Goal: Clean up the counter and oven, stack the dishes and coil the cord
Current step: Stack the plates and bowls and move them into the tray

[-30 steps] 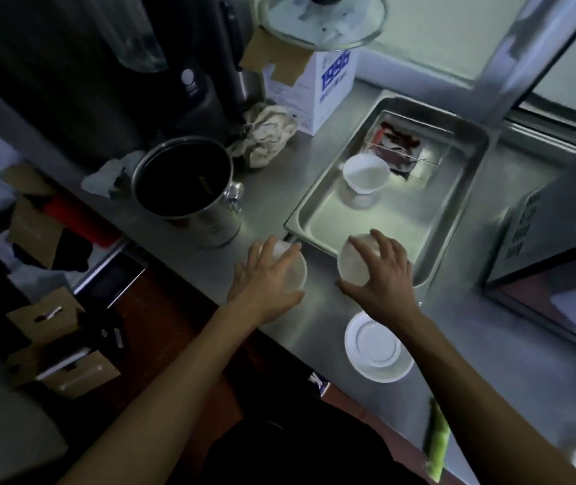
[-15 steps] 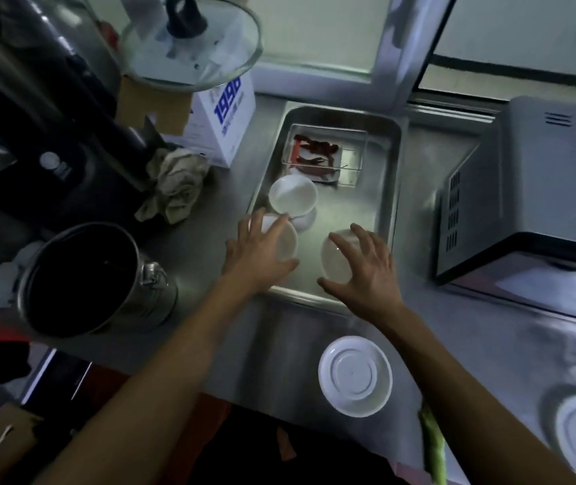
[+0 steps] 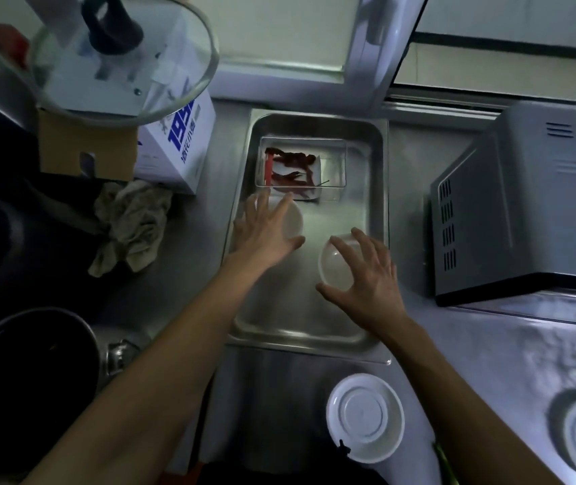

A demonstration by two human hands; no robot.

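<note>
Steel counter [image 3: 297, 390] carried a metal tray [image 3: 377, 176]; inside it, left hand [image 3: 265, 232] fingers spread over one white bowl [image 3: 293, 218], right hand [image 3: 367, 274] fingers gripped another bowl [image 3: 335, 264], probably for stacking; a plate [image 3: 365, 416] lay nearer than both.

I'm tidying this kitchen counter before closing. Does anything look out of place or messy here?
Yes. A crumpled rag lies loose beside the box, a glass lid sits tilted on top of it, and a white plate lies upside down near the counter's front edge.
</note>
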